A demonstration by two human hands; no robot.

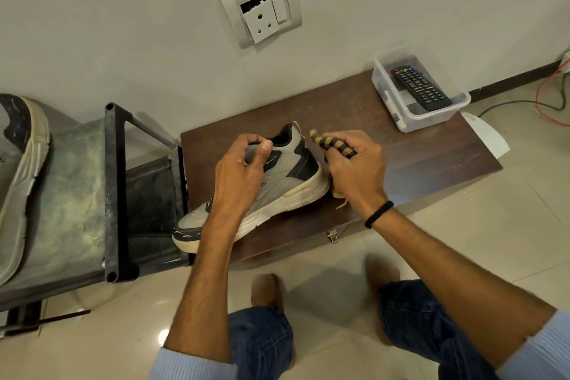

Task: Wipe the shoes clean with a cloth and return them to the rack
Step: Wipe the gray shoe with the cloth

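A grey and black sneaker with a cream sole stands upright on a low dark wooden table, its toe jutting past the table's left edge. My left hand grips the shoe's tongue and upper from above, thumb hooked at the opening. My right hand holds a yellow and black striped cloth bunched against the shoe's heel. A second shoe lies sole up on the metal shoe rack at the far left.
A clear plastic box with a black remote sits at the table's back right corner. A damaged wall socket hangs above. Red and black cables trail on the tiled floor at right. My knees and feet are below the table.
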